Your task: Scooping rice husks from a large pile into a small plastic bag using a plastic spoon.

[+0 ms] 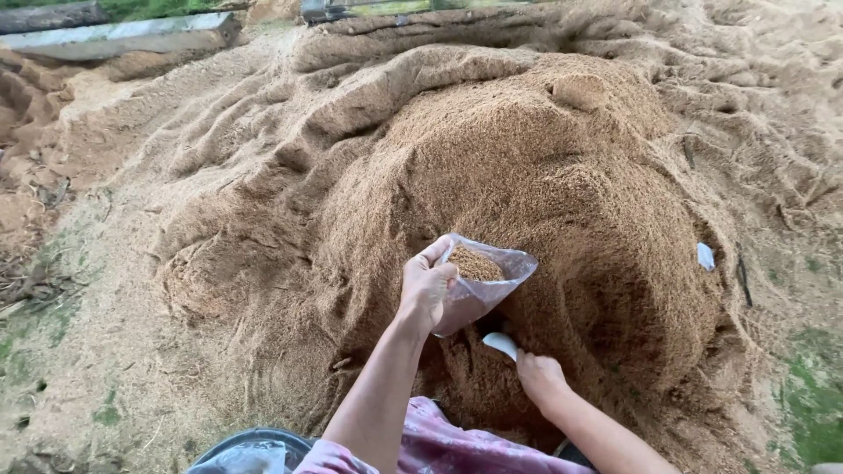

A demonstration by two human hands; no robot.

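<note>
My left hand grips the rim of a clear plastic bag, held open and partly filled with brown sawdust. The bag rests against the front slope of a large sawdust mound. Just below and to the right, my right hand holds a small white scoop pressed into the sawdust under the bag. Both forearms reach up from the bottom of the view over a pink patterned cloth.
A dark round container rim with clear plastic sits at the bottom left. A white scrap lies on the mound's right side. Concrete slabs and logs lie at the top left. Patchy grass borders the sandy ground.
</note>
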